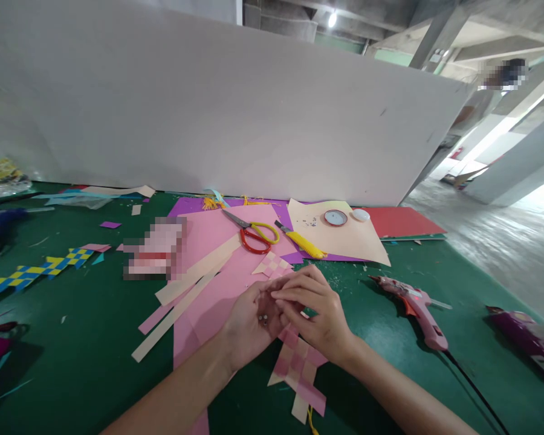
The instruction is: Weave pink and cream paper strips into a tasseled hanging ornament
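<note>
My left hand (245, 329) is cupped palm up in front of me, with a few small round beads (263, 319) lying in its palm. Above that palm, my right hand (324, 308) has its fingers bent and pinched together; whatever they hold is too small or hidden to make out. Beneath both hands lies a woven strip of pink and cream paper (294, 362), partly covered by them. A yellow cord (312, 417) hangs from its near end. Large pink paper (204, 302) is spread to the left of the hands.
Scissors (254, 234) and a yellow utility knife (303, 241) lie beyond my hands. Cream paper (367, 241) carries tiny beads and a round tin lid (335, 217). A pink glue gun (417, 308) sits right, a purple one (530, 341) farther. Blue-yellow woven paper (49, 269) lies left.
</note>
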Demonstrator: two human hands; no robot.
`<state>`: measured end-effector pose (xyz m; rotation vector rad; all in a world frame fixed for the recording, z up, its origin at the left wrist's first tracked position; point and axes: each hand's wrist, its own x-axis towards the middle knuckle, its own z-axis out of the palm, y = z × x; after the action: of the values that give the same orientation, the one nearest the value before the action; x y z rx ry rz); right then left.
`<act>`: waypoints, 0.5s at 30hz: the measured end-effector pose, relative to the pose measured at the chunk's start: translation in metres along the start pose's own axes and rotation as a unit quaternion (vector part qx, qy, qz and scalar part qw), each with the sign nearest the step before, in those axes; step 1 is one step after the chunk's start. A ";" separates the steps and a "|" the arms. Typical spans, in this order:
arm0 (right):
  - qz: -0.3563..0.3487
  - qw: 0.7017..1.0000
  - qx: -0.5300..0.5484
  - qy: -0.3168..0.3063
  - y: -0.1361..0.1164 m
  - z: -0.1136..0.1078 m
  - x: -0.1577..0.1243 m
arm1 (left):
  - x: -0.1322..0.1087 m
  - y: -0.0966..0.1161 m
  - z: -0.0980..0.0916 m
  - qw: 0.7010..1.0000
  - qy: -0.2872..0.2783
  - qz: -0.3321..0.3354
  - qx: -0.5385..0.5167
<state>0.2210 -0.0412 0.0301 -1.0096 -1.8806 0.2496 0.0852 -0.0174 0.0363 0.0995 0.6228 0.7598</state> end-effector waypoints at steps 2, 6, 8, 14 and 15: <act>0.003 1.000 0.009 0.027 -0.001 -0.003 0.002 | 0.000 0.000 0.000 1.000 -0.015 0.006 0.008; 0.071 0.993 0.018 0.093 0.004 -0.015 0.003 | -0.001 -0.003 -0.001 0.995 -0.073 -0.025 0.062; 0.117 0.983 0.028 0.136 0.011 -0.022 0.005 | -0.003 -0.005 -0.002 0.983 -0.114 -0.080 0.121; 0.088 0.994 -0.017 0.063 0.040 -0.023 0.027 | -0.009 -0.013 -0.006 0.949 -0.167 -0.189 0.191; 0.064 0.998 -0.020 -0.003 0.044 -0.017 0.033 | -0.009 -0.014 -0.006 0.951 -0.161 -0.188 0.186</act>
<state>0.2516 0.0068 0.0358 -1.1611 -1.8350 0.2911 0.0852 -0.0348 0.0315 0.4320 0.4463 0.2400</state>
